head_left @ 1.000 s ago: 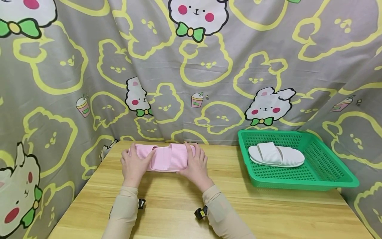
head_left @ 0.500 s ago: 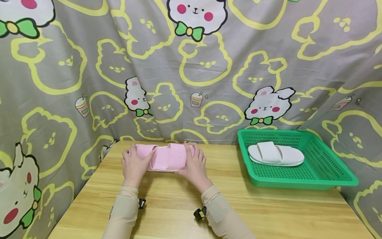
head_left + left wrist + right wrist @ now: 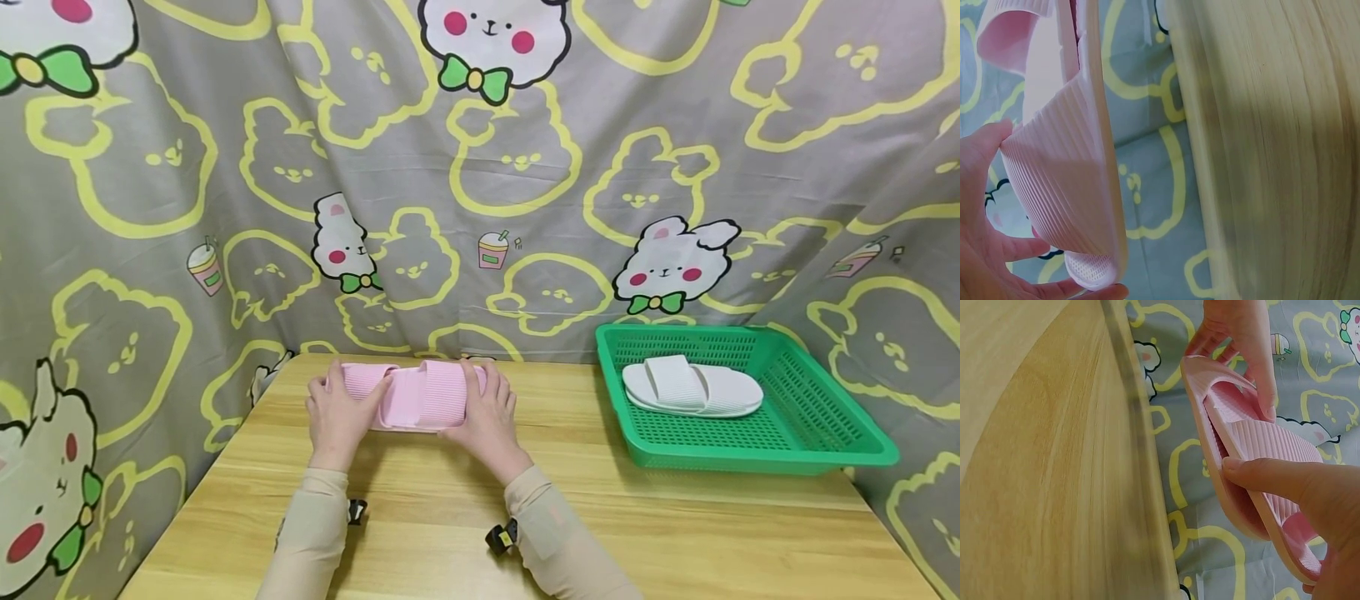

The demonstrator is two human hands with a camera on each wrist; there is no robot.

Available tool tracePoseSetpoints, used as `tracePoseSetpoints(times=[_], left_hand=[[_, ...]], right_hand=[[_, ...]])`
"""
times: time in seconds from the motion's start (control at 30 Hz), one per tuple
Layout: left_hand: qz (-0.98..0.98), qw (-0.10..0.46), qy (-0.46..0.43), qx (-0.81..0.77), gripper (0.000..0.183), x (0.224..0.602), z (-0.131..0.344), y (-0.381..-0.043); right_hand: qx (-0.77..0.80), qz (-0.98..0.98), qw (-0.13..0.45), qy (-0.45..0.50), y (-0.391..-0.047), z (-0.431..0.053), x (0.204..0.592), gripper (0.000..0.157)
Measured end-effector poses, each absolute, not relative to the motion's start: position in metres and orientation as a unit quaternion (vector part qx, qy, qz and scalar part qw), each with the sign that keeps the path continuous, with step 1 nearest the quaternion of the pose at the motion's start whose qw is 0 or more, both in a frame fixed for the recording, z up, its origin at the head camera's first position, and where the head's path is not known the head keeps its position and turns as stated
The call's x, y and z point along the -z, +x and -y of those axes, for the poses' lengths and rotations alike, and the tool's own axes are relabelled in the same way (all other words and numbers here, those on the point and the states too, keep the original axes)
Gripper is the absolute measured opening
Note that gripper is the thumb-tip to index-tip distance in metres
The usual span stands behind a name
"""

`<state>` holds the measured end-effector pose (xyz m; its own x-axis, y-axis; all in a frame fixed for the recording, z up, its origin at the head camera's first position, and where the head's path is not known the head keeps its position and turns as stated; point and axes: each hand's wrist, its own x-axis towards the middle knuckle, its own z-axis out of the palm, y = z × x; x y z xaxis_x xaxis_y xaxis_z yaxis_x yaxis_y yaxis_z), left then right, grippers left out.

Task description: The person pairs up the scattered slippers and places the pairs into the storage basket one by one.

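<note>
Two pink slippers with ribbed straps (image 3: 442, 396) are held together lengthwise near the far edge of the table, overlapping each other. The left hand (image 3: 337, 417) grips the left end, thumb on the ribbed strap and fingers round the tip. At the opposite end the right hand (image 3: 487, 421) grips the other slipper. Its thumb (image 3: 1260, 472) lies across the sole edge in the right wrist view, where two pale soles show side by side. The left wrist view has one pink slipper (image 3: 1063, 169) close up, its strap between the left thumb and fingers.
A green plastic basket (image 3: 750, 462) stands at the table's right, with white slippers (image 3: 693, 392) lying in its left part. The wooden table (image 3: 420, 533) ends at a grey curtain (image 3: 525, 292) patterned with rabbits and yellow outlines.
The right hand has shifted slightly left with its slipper, bringing the two straps a little closer. The left hand stays almost in place.
</note>
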<state>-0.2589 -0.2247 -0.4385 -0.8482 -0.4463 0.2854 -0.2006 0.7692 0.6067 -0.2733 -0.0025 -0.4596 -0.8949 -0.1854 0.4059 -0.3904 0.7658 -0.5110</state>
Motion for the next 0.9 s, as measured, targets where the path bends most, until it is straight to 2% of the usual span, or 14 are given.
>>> tracePoseSetpoints(times=[0.9], left_hand=[[0.918, 0.203, 0.169, 0.295, 0.108, 0.4381, 0.2195, -0.2586]], right_hand=[[-0.297, 0.925, 0.175, 0.163, -0.2722, 0.0046, 0.4615, 0.123]])
